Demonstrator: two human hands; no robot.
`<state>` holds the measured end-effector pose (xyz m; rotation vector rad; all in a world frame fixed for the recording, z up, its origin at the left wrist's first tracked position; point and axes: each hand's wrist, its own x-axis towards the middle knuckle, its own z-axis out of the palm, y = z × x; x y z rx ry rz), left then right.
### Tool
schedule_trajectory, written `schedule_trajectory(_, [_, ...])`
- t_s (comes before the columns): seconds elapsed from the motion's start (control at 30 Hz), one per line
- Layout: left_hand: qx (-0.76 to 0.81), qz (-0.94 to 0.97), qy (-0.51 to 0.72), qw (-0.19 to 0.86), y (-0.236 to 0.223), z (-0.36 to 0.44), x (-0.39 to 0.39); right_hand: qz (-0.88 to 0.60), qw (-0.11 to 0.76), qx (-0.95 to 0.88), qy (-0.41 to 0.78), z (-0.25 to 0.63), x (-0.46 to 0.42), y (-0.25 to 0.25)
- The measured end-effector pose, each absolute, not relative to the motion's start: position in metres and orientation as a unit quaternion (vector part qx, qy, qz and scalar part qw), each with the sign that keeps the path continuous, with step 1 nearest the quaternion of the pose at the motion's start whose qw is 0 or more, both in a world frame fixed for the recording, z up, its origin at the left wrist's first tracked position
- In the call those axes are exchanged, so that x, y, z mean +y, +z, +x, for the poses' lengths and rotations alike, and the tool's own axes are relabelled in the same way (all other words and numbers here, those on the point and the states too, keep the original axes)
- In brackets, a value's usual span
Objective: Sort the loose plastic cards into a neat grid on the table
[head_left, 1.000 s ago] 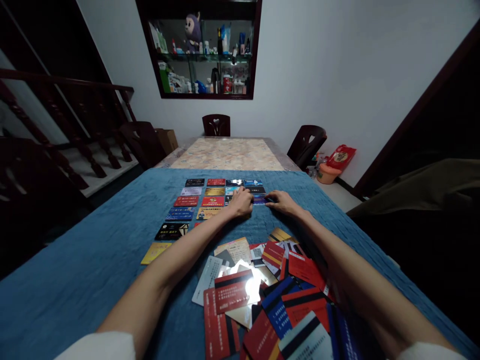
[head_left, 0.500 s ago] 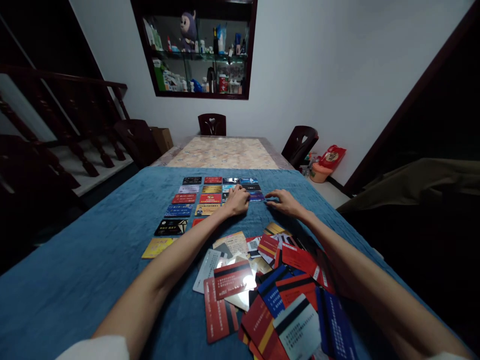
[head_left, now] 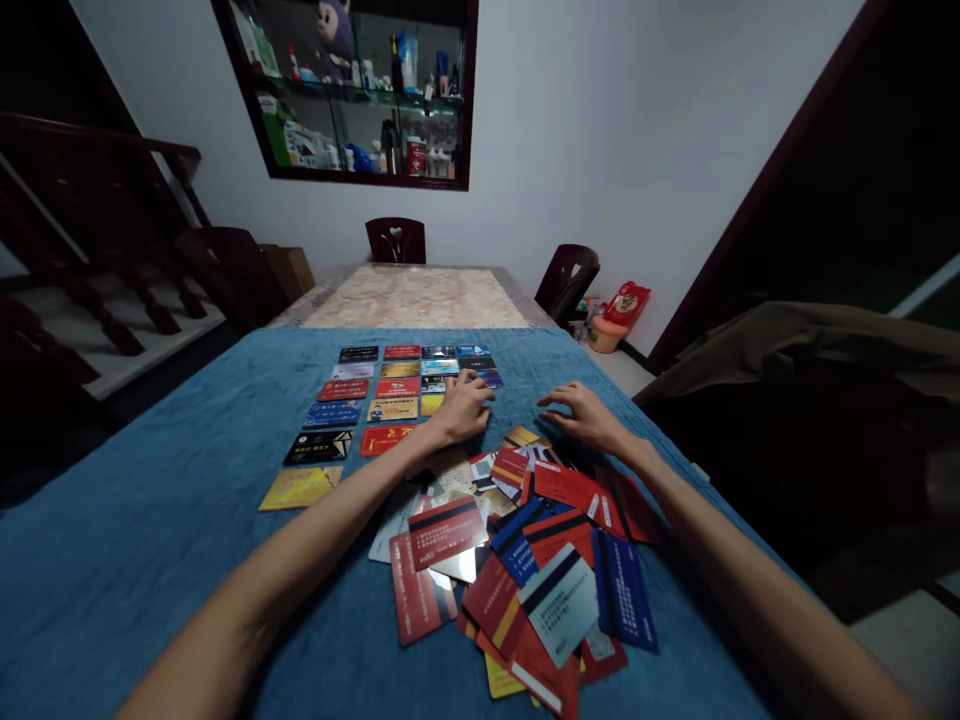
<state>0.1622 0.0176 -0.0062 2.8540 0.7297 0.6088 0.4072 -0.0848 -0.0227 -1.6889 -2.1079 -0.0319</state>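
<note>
Covering the near part of the table (head_left: 420, 297): one blue cloth (head_left: 180, 440), bearing one loose pile of cards (head_left: 514, 540). Beyond the pile: the table's patterned top, one dark chair (head_left: 379, 242) and, set into the pale wall, one shelved cabinet (head_left: 373, 184) with a purple doll (head_left: 335, 40). Far to the pile's left: one dark railing (head_left: 90, 130). Beyond it to the right, on the floor: one orange bin (head_left: 606, 336), one red bag (head_left: 628, 302).

Item: cards laid in columns, beyond the pile and leftward, long axes running left to right; nearest, one yellow card (head_left: 302, 488), likewise crosswise.

Item: the pile itself, its cards lying at mixed angles. One grey card (head_left: 559, 605) slants, long axis rising rightward; one blue card (head_left: 634, 595), at the pile's right, points lengthwise away from the person.

Item: two bare hands, well apart. Left hand (head_left: 463, 408), just beyond the pile, fingers curled beside a purple card (head_left: 492, 379); whether it grips anything, I cannot tell. Right hand (head_left: 583, 415), beyond the pile's right side, thumb and fingers parted.
</note>
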Motion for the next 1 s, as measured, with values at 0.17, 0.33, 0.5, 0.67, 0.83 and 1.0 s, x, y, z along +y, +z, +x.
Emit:
schedule_trajectory(0.17, [0.165,0.965,0.19,0.072,-0.005,0.171,-0.02,-0.628,0.226,-0.744,-0.012,0.416,-0.114,-0.027])
schedule_trajectory(0.33, [0.038,0.984,0.156,0.081,-0.001,0.185,-0.071,-0.632,0.25,-0.734,-0.002,0.425,-0.124,-0.036])
schedule_trajectory(0.5, [-0.088,0.987,0.125,0.053,0.0,0.2,-0.109,-0.631,0.258,-0.731,-0.001,0.422,-0.125,-0.039])
schedule_trajectory(0.67, [-0.105,0.988,0.108,0.039,-0.007,0.208,-0.121,-0.631,0.255,-0.733,-0.003,0.413,-0.124,-0.036])
schedule_trajectory(0.83, [-0.095,0.992,0.082,0.006,-0.007,0.204,-0.123,-0.626,0.246,-0.74,-0.002,0.409,-0.122,-0.033])
schedule_trajectory(1.0, [-0.072,0.995,0.069,0.003,0.0,0.193,-0.121,-0.614,0.234,-0.754,0.005,0.401,-0.118,-0.033])
